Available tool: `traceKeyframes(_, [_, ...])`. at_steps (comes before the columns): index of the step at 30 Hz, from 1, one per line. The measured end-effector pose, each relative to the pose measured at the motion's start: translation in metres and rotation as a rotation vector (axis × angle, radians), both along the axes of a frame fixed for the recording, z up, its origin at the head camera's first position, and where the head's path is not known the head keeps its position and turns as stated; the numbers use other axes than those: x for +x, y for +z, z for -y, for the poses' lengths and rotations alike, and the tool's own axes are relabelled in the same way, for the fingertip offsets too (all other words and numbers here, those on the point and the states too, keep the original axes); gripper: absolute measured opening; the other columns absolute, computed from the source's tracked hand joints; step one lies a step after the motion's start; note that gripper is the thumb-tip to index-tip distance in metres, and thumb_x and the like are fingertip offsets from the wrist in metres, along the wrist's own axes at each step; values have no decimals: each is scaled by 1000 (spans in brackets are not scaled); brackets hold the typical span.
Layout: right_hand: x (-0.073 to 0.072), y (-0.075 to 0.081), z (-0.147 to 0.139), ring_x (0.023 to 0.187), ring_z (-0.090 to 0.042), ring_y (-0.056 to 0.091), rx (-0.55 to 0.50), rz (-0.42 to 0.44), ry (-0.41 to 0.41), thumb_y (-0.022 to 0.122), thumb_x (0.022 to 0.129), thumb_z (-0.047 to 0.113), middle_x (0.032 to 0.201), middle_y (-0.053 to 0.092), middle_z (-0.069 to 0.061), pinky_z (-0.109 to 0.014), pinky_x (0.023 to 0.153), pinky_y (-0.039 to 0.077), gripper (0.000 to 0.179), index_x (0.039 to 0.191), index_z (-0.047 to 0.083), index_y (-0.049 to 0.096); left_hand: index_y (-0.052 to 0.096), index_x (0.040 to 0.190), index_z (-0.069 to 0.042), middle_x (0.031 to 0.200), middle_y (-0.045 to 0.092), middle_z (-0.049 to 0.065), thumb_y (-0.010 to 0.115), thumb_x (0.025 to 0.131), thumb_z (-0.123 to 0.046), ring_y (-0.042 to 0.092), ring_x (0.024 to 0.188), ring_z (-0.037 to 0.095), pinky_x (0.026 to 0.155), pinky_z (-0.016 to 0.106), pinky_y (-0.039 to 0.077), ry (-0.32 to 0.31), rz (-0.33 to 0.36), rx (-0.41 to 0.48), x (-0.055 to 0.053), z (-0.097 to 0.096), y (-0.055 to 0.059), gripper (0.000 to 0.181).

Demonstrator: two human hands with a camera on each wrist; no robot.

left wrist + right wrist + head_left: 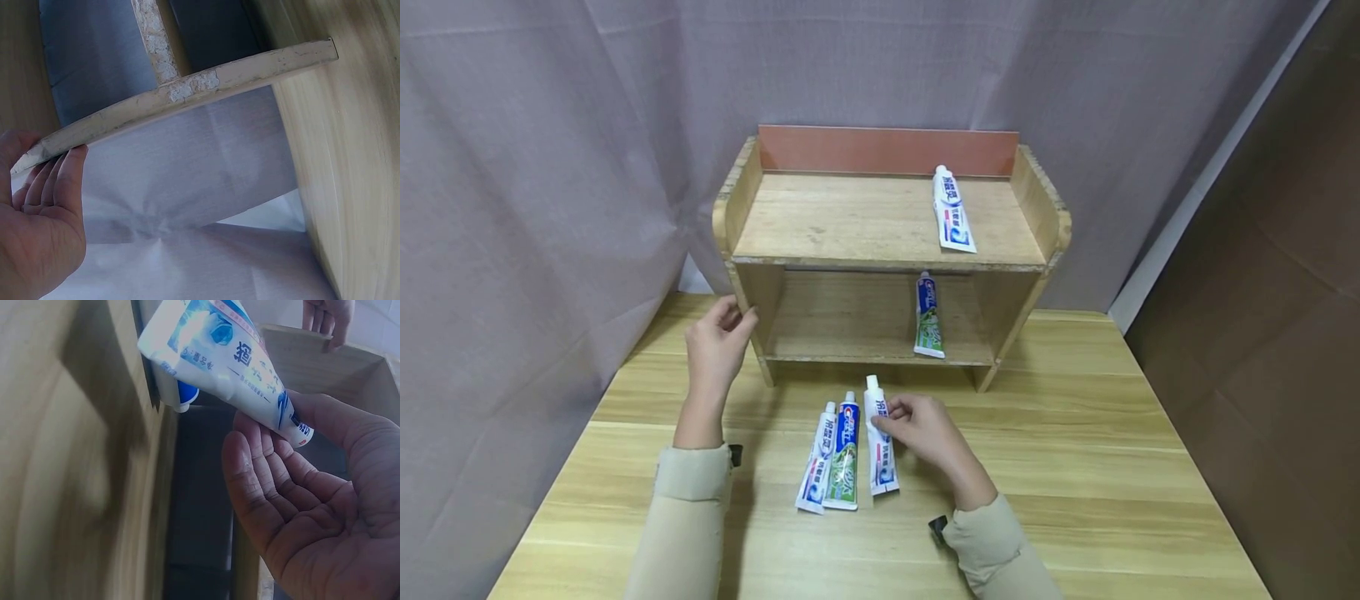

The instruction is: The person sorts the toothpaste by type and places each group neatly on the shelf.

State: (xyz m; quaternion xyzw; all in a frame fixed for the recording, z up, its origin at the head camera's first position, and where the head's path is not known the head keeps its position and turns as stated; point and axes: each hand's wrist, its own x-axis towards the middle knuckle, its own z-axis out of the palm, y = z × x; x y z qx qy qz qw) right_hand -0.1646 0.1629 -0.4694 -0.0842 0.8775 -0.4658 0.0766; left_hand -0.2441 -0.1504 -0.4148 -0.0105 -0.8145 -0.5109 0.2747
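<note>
My left hand (718, 337) grips the left side panel of a small two-level wooden shelf (842, 221), thumb and fingers on either side of its edge in the left wrist view. My right hand (928, 429) pinches a white and blue toothpaste tube (882, 467) between thumb and fingers, cap pointing toward the shelf. Left of it on the table, another white toothpaste tube (816, 471) lies against a blue and green toothpaste tube (844, 458). One white toothpaste tube (953, 215) lies on the upper level, and a blue and green tube (928, 321) on the lower.
The shelf stands toward the back of a wood-grain table (1075, 467). Behind it hangs a grey curtain (880, 67), and a brown panel (1262, 250) rises along the right. A reddish-brown strip (887, 152) forms the upper level's back edge.
</note>
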Motion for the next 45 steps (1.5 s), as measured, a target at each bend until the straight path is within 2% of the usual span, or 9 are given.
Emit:
traceKeyframes(9, [-4, 14, 0, 75, -16, 66, 3, -21, -10, 80, 86, 27, 85, 68, 2, -27, 68, 59, 22, 97, 11, 69, 75, 109, -7, 104, 75, 13, 71, 92, -20, 74, 96, 26, 83, 35, 60, 4, 6, -6, 0, 0, 1, 22])
traceKeyframes(14, [-5, 25, 0, 75, -19, 66, -5, -60, -9, 81, 85, 25, 84, 69, 1, -27, 65, 59, 23, 97, 9, 70, 75, 108, -7, 104, 75, 13, 71, 92, -19, 74, 96, 26, 83, 34, 60, 1, 10, 3, 0, 0, 0, 21])
traceKeyframes(28, [-9, 54, 2, 77, -17, 67, 16, -126, -5, 81, 85, 26, 85, 70, 2, -26, 68, 59, 23, 97, 9, 71, 75, 107, -7, 101, 76, 13, 71, 92, -18, 74, 93, 27, 81, 37, 61, 5, 0, -9, 2, -1, 3, 19])
traceKeyframes(36, [-13, 69, 5, 74, -14, 66, 28, -214, 31, 82, 85, 22, 85, 70, -1, -24, 67, 59, 23, 97, 6, 71, 75, 107, -7, 101, 76, 12, 71, 92, -19, 74, 94, 26, 83, 36, 60, 10, 14, 1, 2, -1, 4, 19])
traceKeyframes(45, [-16, 94, 4, 76, -12, 66, 71, -238, 48, 80, 86, 30, 87, 71, 1, -25, 68, 59, 26, 99, 9, 71, 75, 108, -6, 102, 76, 14, 71, 92, -19, 74, 95, 27, 83, 37, 60, 5, 16, 1, 4, -1, 5, 20])
